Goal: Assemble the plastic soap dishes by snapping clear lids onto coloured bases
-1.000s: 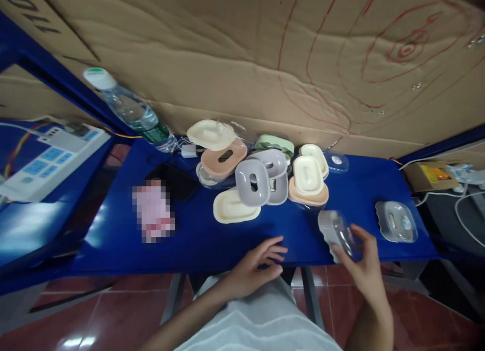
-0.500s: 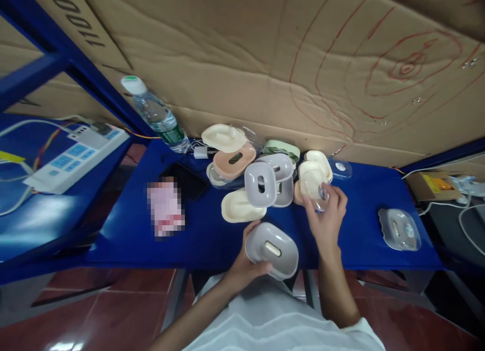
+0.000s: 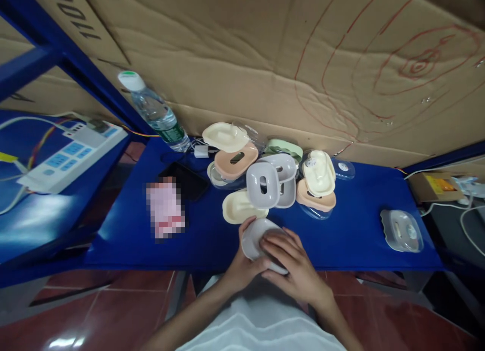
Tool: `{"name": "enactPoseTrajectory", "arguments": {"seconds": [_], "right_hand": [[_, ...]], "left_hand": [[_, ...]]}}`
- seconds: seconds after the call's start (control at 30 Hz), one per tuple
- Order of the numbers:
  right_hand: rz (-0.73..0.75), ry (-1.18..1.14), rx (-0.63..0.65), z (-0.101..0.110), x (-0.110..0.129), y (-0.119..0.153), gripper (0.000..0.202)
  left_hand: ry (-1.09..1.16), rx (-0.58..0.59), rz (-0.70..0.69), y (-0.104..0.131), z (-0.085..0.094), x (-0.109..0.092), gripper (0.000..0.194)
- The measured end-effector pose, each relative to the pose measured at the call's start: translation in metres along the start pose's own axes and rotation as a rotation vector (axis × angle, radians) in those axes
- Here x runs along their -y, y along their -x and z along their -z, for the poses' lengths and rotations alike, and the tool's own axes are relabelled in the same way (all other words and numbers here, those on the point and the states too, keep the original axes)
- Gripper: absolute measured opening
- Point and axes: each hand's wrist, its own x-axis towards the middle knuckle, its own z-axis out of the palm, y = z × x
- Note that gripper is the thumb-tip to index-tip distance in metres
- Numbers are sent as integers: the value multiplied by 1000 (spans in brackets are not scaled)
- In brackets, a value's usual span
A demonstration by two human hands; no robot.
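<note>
A glossy grey soap dish (image 3: pixel 254 236) is held over the table's front edge. My left hand (image 3: pixel 248 264) is closed on its left side, thumb at the near rim. My right hand (image 3: pixel 293 262) grips its right side, with fingertips reaching inside and covering the slot; anything beneath those fingers is hidden. Just beyond lie a cream soap dish (image 3: pixel 238 209) and a pile of grey soap dishes (image 3: pixel 262 184). To the right, another cream soap dish (image 3: pixel 322 177) rests on a peach soap dish (image 3: pixel 317 200), above a clear lid (image 3: pixel 316 212).
Behind the pile are another peach dish (image 3: pixel 235 161), a green dish (image 3: pixel 284 148) and an upper cream dish (image 3: pixel 223 137). A water bottle (image 3: pixel 161 116) leans left, near a dark phone (image 3: pixel 187 182). A lidded dish (image 3: pixel 403 231) lies far right. Cardboard (image 3: pixel 242 53) stands behind.
My right hand has left the cream dish and clear lid at the right and come back to the grey soap dish. The peach dish there now shows more fully. My left hand keeps its grip.
</note>
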Motion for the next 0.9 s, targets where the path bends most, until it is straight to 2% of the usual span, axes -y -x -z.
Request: {"name": "enactPoseTrajectory", "arguments": {"seconds": [0.07, 0.17, 0.23, 0.33, 0.4, 0.47, 0.57, 0.67, 0.8, 0.83, 0.9], "right_hand": [[-21, -64, -54, -2, -1, 1, 49], [-41, -147, -149, 11, -11, 5, 40], [-131, -121, -306, 23, -23, 6, 34], [-391, 119, -627, 44, -50, -6, 37], [-481, 350, -708, 56, -71, -25, 44], [-464, 512, -627, 66, -88, -45, 48], [-393, 542, -532, 72, -96, -58, 50], [-262, 367, -502, 59, -73, -43, 47], [13, 90, -71, 19, -25, -8, 57], [34, 59, -8, 8, -17, -2, 60], [7, 29, -8, -8, -9, 8, 54]], "left_hand": [[3, 31, 4, -1, -2, 1, 123], [-13, 63, -13, 0, -1, 2, 128], [-64, 57, -20, 2, 2, 0, 130], [-134, -11, -42, 6, 7, -4, 125], [-155, -73, -61, 8, 9, -3, 116], [-172, -105, -57, 11, 12, 1, 110], [-198, -80, -45, 15, 14, 9, 116], [-195, -45, -16, 15, 13, 12, 119], [-77, -18, 32, 6, 6, 4, 118], [-47, -10, 38, 3, 4, 1, 119], [-18, 0, 62, -2, 0, -2, 118]]}}
